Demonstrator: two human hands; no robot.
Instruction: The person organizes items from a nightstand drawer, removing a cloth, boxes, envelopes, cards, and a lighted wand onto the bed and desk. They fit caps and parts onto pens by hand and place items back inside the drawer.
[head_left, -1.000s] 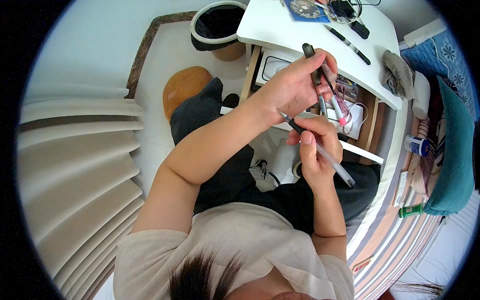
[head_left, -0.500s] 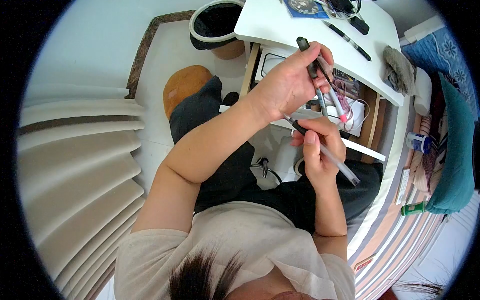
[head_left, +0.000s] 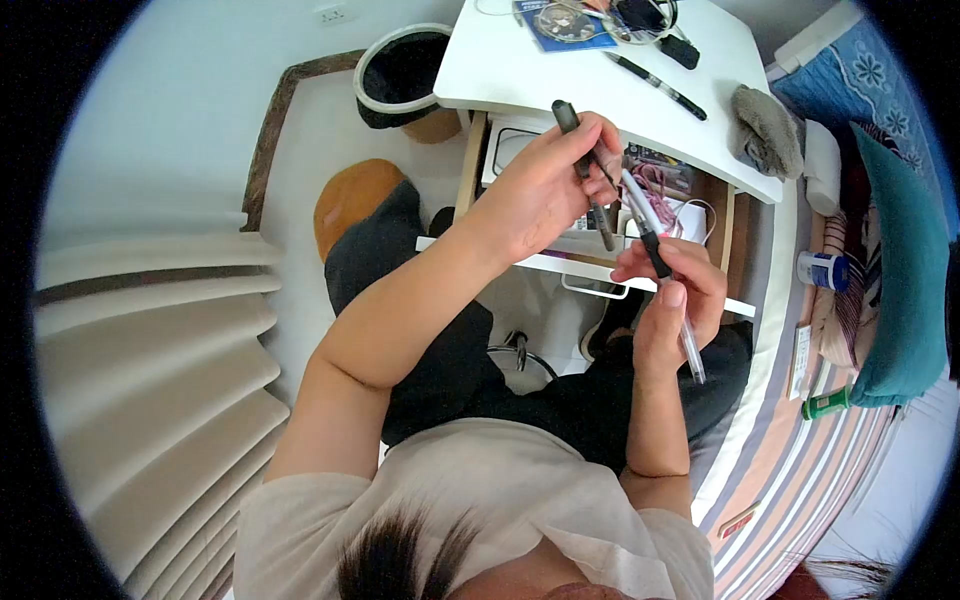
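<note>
My left hand (head_left: pixel 555 185) is raised over the open drawer (head_left: pixel 480 180), its fingers closed round a dark pen (head_left: pixel 588 165). A whitish pen (head_left: pixel 640 200) shows beside those fingers; whether the left hand also holds it is unclear. My right hand (head_left: pixel 690 295) grips a clear-barrelled pen (head_left: pixel 692 350) with a black grip section, between thumb and fingers. Its front end points up and left, close to the whitish pen. Whether the two touch I cannot tell.
On the white desk (head_left: pixel 520 70) lie a black pen (head_left: pixel 660 85), eyeglasses (head_left: pixel 565 22), cables and a grey cloth (head_left: pixel 768 130). Pink cord (head_left: pixel 655 183) sits in the drawer. A bin (head_left: pixel 365 100) stands left; a striped bed (head_left: pixel 790 470) with a teal cushion (head_left: pixel 905 280) is right.
The right hand's pen has swung from near my left wrist to point upward, beside the whitish pen. Both hands still hold pens. The camera view has shifted slightly.
</note>
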